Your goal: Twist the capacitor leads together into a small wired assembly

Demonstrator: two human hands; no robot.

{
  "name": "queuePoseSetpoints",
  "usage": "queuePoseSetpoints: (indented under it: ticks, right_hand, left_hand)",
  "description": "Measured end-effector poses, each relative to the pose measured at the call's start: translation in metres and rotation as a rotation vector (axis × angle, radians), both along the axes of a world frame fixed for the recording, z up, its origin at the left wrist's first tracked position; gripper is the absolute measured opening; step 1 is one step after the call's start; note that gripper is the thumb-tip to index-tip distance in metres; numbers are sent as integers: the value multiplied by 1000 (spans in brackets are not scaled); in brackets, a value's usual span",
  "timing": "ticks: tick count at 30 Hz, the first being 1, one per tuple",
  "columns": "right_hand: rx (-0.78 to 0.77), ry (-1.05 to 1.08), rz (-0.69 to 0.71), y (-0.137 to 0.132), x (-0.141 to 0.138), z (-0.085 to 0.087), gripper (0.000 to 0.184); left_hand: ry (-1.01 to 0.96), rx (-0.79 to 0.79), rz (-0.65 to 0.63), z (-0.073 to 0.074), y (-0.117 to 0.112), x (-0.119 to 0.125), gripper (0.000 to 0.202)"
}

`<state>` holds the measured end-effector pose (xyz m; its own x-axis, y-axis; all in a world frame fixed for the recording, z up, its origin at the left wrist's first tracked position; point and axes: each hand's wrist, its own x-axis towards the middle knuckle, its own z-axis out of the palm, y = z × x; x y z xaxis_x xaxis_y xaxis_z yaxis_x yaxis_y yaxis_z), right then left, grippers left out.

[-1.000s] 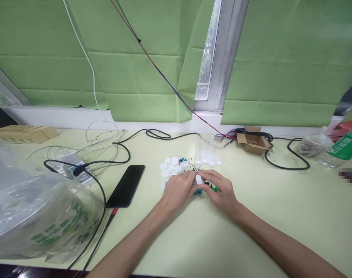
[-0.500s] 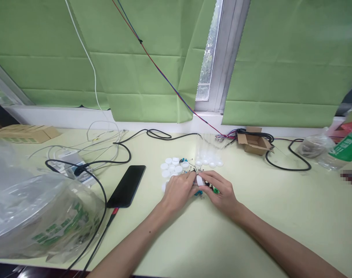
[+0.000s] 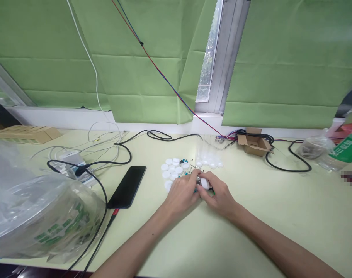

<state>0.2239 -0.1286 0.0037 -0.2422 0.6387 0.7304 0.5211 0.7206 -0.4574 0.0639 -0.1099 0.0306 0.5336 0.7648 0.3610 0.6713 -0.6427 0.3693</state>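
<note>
Over the middle of the table my two hands meet around a small white-capped piece (image 3: 205, 183). My right hand (image 3: 219, 193) pinches its white end between thumb and fingers. My left hand (image 3: 184, 191) is closed at the other end, where a greyish, shiny part shows; the fingers hide most of it. Loose white round caps (image 3: 171, 169) lie just beyond my left hand. Small blue and dark pieces with thin metal ends (image 3: 185, 161) are scattered beside the caps and partly under my hands. Clear tubes with white ends (image 3: 209, 158) lie behind.
A black phone (image 3: 127, 187) lies left of my left arm. Further left are a large plastic bag (image 3: 48, 216), a black cable (image 3: 106, 162) and a white adapter (image 3: 71, 160). An open cardboard box (image 3: 254, 144) and a green-labelled bottle (image 3: 344, 150) are at the back right.
The white-capped piece has turned from nearly upright to more sideways and shifted slightly right. My fingers have regripped around it, and the greyish part now shows.
</note>
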Motion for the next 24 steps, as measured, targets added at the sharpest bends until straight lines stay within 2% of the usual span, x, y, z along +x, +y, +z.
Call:
queuePoseSetpoints:
  ticks: [6, 11, 14, 20, 24]
  right_hand:
    - [-79, 35, -32, 2, 3, -1, 18]
    - [-106, 151, -221, 6, 11, 2, 12]
    - [-147, 243, -299, 10, 18, 1, 14]
    - [-270, 442, -251, 16, 25, -6, 18]
    - [-298, 484, -184, 19, 28, -8, 18]
  left_hand:
    - [-50, 7, -91, 8, -3, 2, 25]
    - [-44, 68, -43, 7, 7, -6, 27]
    - [-45, 16, -34, 4, 13, -10, 32]
    - [-182, -109, -84, 1, 9, -8, 36]
    - [-270, -210, -100, 3, 5, -5, 32]
